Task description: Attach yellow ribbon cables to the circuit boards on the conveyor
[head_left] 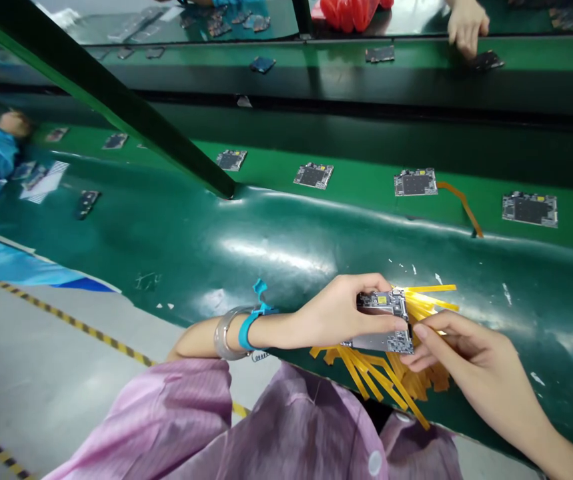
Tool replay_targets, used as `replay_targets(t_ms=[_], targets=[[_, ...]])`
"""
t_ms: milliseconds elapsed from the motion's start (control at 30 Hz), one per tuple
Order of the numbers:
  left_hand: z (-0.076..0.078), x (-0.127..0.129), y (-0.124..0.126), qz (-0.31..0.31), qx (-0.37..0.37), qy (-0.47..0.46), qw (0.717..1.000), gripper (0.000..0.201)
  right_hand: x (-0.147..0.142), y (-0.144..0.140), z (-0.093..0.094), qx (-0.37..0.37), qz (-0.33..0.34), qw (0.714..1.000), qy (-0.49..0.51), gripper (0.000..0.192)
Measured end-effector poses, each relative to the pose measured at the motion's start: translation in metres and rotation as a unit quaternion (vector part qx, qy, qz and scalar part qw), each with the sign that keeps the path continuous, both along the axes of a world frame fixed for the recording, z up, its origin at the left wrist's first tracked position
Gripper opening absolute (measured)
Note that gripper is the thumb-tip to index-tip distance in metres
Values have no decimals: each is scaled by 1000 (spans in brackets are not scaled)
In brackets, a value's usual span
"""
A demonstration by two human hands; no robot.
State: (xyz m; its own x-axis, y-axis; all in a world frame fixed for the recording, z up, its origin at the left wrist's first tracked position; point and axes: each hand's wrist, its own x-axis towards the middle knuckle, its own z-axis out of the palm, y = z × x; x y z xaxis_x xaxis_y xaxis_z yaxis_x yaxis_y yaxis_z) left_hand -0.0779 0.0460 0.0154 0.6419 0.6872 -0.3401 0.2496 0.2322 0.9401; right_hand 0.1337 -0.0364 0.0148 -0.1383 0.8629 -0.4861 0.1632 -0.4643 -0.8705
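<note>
My left hand point(349, 310) grips a circuit board point(376, 341) between thumb and fingers, just above the near edge of the green worktop. The board is grey and black, with a small yellow square on it. My right hand point(459, 357) is closed at the board's right edge, thumb and fingertips pinched together; what they pinch is too small to make out. Under and around the board lies a loose pile of yellow-orange flat flex cables point(391, 387), partly hidden by both hands.
Along the green belt beyond lie several circuit boards point(313, 175); one board point(415, 182) has an orange flex cable point(461, 200) trailing off it. A dark green post point(131, 120) slants across the left. Co-workers' hands point(467, 27) show at the far line and at left.
</note>
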Motion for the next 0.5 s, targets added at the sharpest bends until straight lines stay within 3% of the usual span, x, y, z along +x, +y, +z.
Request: replay_targets(t_ms=[500], targets=[[4,-1,2,-18,20,34,999,26,-6,4,4,24,2,1000,-4,31]])
